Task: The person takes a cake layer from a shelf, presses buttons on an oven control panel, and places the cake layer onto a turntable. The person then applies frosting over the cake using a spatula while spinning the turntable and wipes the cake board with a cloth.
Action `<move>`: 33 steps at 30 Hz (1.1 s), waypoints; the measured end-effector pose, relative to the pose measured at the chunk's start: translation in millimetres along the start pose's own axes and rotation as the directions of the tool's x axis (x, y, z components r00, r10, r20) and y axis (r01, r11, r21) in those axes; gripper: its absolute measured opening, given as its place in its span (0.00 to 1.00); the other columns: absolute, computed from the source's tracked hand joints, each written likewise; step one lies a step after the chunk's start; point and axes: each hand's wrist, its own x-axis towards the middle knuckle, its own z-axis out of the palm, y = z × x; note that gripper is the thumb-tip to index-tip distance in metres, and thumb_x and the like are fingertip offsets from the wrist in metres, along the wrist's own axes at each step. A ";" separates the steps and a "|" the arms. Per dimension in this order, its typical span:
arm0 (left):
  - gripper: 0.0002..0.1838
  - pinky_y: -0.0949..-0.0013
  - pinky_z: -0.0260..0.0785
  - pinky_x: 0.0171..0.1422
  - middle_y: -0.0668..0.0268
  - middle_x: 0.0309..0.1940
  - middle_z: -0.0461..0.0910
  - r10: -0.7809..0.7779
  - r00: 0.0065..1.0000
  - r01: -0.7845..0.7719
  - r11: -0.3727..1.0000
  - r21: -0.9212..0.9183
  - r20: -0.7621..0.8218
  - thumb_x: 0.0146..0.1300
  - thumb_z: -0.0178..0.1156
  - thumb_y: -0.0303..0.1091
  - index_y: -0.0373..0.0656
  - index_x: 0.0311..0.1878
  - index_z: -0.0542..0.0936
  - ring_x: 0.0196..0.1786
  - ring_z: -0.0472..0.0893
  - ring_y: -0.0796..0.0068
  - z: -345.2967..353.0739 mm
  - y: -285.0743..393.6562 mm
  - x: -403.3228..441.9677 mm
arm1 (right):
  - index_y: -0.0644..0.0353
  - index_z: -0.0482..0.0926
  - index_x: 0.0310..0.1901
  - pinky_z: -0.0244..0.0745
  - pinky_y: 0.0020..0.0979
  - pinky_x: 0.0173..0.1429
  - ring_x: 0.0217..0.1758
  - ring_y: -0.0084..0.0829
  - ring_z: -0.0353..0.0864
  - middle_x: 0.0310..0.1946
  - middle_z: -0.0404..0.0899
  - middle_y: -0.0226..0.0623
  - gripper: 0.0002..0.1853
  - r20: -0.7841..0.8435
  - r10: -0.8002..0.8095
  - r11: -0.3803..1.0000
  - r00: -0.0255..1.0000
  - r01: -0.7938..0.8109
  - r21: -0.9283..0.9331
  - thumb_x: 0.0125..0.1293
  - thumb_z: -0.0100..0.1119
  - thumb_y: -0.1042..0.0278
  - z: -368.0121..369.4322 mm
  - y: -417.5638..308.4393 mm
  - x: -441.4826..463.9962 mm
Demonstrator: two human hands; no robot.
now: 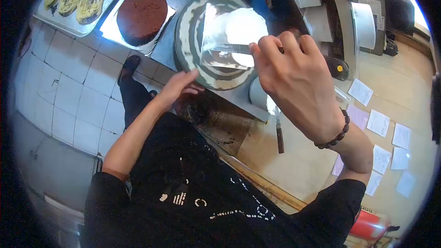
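My right hand [298, 78] is closed around the black handle of a long knife [225, 47]. The blade lies level across the near side of a round white cake [250, 25], and I cannot tell whether it touches. The cake sits on a shiny square board [210, 24] on a round turntable [186, 59] with worn patches. At the turntable's near left rim is my left hand [177, 87], fingers stretched out, fingertips at the edge, holding nothing.
A round brown cake [142, 16] rests on a silver board left of the turntable. Farther left is a metal tray [82, 30] of several cookies. A brown-handled tool [279, 135] leans from a white tub [259, 94]. Papers [379, 121] hang on the right wall, above a fire extinguisher [367, 225].
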 end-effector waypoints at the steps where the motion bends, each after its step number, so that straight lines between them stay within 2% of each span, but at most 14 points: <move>1: 0.34 0.61 0.80 0.63 0.56 0.60 0.85 -0.028 0.998 0.026 0.998 0.052 0.054 0.80 0.56 0.60 0.35 0.67 0.79 0.61 0.86 0.64 2.8 -0.6 -2.6 | 0.58 0.87 0.53 0.71 0.31 0.48 0.45 0.30 0.75 0.38 0.74 0.30 0.13 -0.009 0.002 1.000 1.000 -0.002 0.008 0.69 0.65 0.69 0.3 0.2 -0.6; 5: 0.29 0.66 0.77 0.62 0.57 0.56 0.86 -0.002 0.991 -0.027 0.977 0.212 0.137 0.74 0.68 0.49 0.33 0.65 0.80 0.56 0.86 0.70 -5.1 -4.0 -2.9 | 0.58 0.87 0.54 0.71 0.31 0.48 0.47 0.31 0.75 0.40 0.74 0.31 0.14 -0.005 -0.001 1.000 1.000 0.001 0.009 0.69 0.64 0.69 0.9 -1.2 -2.2; 8: 0.26 0.67 0.75 0.63 0.62 0.51 0.89 0.042 0.998 -0.027 0.948 0.317 -0.040 0.73 0.70 0.44 0.33 0.63 0.82 0.55 0.85 0.73 -14.1 41.9 -6.8 | 0.57 0.86 0.56 0.71 0.31 0.48 0.48 0.32 0.75 0.41 0.75 0.32 0.15 0.010 -0.006 1.000 1.000 0.006 -0.006 0.69 0.64 0.69 0.0 -2.4 -3.4; 11: 0.26 0.66 0.72 0.68 0.63 0.56 0.87 0.305 0.936 -0.259 0.935 0.243 -0.175 0.76 0.65 0.48 0.37 0.66 0.81 0.57 0.83 0.75 -27.1 62.0 2.0 | 0.57 0.86 0.57 0.71 0.31 0.49 0.49 0.32 0.75 0.41 0.75 0.32 0.16 0.004 0.005 1.000 1.000 -0.005 0.002 0.68 0.64 0.69 0.5 -3.0 -5.2; 14: 0.27 0.66 0.72 0.66 0.65 0.55 0.86 0.305 0.897 -0.340 0.939 -0.056 -0.320 0.78 0.61 0.51 0.38 0.67 0.81 0.56 0.82 0.76 -33.6 56.8 9.4 | 0.57 0.87 0.49 0.69 0.31 0.48 0.47 0.33 0.75 0.40 0.74 0.32 0.12 -0.047 0.005 1.000 0.999 -0.005 -0.001 0.65 0.64 0.68 2.4 -3.4 -5.0; 16: 0.29 0.66 0.72 0.63 0.66 0.54 0.86 0.277 0.900 -0.278 0.959 0.046 -0.335 0.79 0.60 0.53 0.37 0.68 0.81 0.53 0.82 0.74 -15.2 51.2 1.8 | 0.57 0.88 0.40 0.67 0.32 0.47 0.46 0.33 0.74 0.38 0.74 0.33 0.09 -0.099 -0.005 1.000 0.995 0.003 -0.020 0.61 0.63 0.67 8.8 -3.3 -5.2; 17: 0.28 0.66 0.72 0.63 0.66 0.54 0.86 0.217 0.938 -0.200 0.976 0.086 -0.271 0.78 0.61 0.53 0.37 0.67 0.81 0.54 0.82 0.74 -12.6 43.9 -1.1 | 0.57 0.87 0.40 0.67 0.32 0.47 0.46 0.33 0.74 0.39 0.74 0.33 0.09 -0.095 -0.005 1.000 0.996 0.003 -0.021 0.61 0.63 0.67 8.6 -3.3 -5.2; 19: 0.28 0.67 0.73 0.64 0.65 0.55 0.86 0.077 0.986 -0.050 0.982 0.181 -0.148 0.77 0.63 0.52 0.37 0.66 0.82 0.55 0.82 0.74 -8.6 25.6 -3.4 | 0.58 0.86 0.58 0.70 0.31 0.50 0.50 0.33 0.75 0.42 0.75 0.33 0.17 0.034 0.008 1.000 0.999 -0.008 0.009 0.67 0.64 0.70 -2.8 -3.6 -4.6; 22: 0.27 0.68 0.75 0.61 0.66 0.53 0.87 0.131 0.990 -0.143 0.939 0.313 0.058 0.74 0.68 0.51 0.38 0.63 0.84 0.52 0.83 0.77 -1.4 12.3 -7.9 | 0.58 0.85 0.58 0.70 0.31 0.50 0.50 0.33 0.75 0.42 0.75 0.33 0.18 0.015 0.003 1.000 1.000 -0.003 0.008 0.67 0.64 0.70 -0.8 -2.7 -5.7; 25: 0.25 0.67 0.74 0.63 0.65 0.53 0.88 0.119 0.993 -0.110 0.905 0.410 0.002 0.72 0.70 0.47 0.37 0.63 0.84 0.54 0.83 0.76 -19.4 33.7 -2.5 | 0.58 0.85 0.59 0.70 0.31 0.50 0.51 0.33 0.76 0.43 0.75 0.33 0.18 0.041 -0.001 1.000 0.999 0.001 0.010 0.67 0.64 0.69 -1.6 -3.8 -6.6; 27: 0.26 0.67 0.74 0.64 0.65 0.53 0.88 0.179 0.982 -0.151 0.939 0.311 -0.066 0.72 0.69 0.45 0.37 0.65 0.83 0.55 0.83 0.76 -28.7 55.2 -0.2 | 0.58 0.85 0.58 0.70 0.31 0.50 0.52 0.34 0.76 0.43 0.75 0.34 0.18 0.046 -0.001 1.000 0.999 0.000 0.021 0.67 0.64 0.69 -2.3 -3.7 -6.6; 28: 0.26 0.67 0.73 0.66 0.66 0.54 0.87 0.306 0.947 -0.279 0.934 0.224 -0.096 0.75 0.67 0.45 0.39 0.69 0.81 0.55 0.84 0.75 -26.0 64.5 0.1 | 0.58 0.85 0.58 0.71 0.32 0.50 0.52 0.34 0.76 0.43 0.75 0.34 0.18 0.049 0.000 1.000 0.999 -0.001 0.026 0.67 0.64 0.69 -2.6 -3.5 -6.6; 31: 0.27 0.68 0.71 0.66 0.66 0.56 0.86 0.308 0.897 -0.332 0.943 -0.021 -0.318 0.77 0.64 0.47 0.40 0.72 0.78 0.56 0.83 0.75 -21.3 71.0 2.8 | 0.58 0.85 0.59 0.71 0.32 0.50 0.54 0.35 0.77 0.44 0.76 0.34 0.18 0.073 -0.003 1.000 0.997 0.000 0.029 0.68 0.64 0.69 -3.6 -3.2 -6.6; 33: 0.30 0.69 0.71 0.66 0.67 0.58 0.86 0.266 0.918 -0.261 0.964 0.058 -0.295 0.78 0.63 0.50 0.40 0.74 0.77 0.58 0.83 0.76 -7.4 62.5 -3.2 | 0.58 0.87 0.42 0.68 0.33 0.47 0.47 0.34 0.74 0.40 0.75 0.34 0.09 -0.044 -0.012 0.999 0.999 0.013 0.029 0.62 0.63 0.67 5.5 -2.7 -6.7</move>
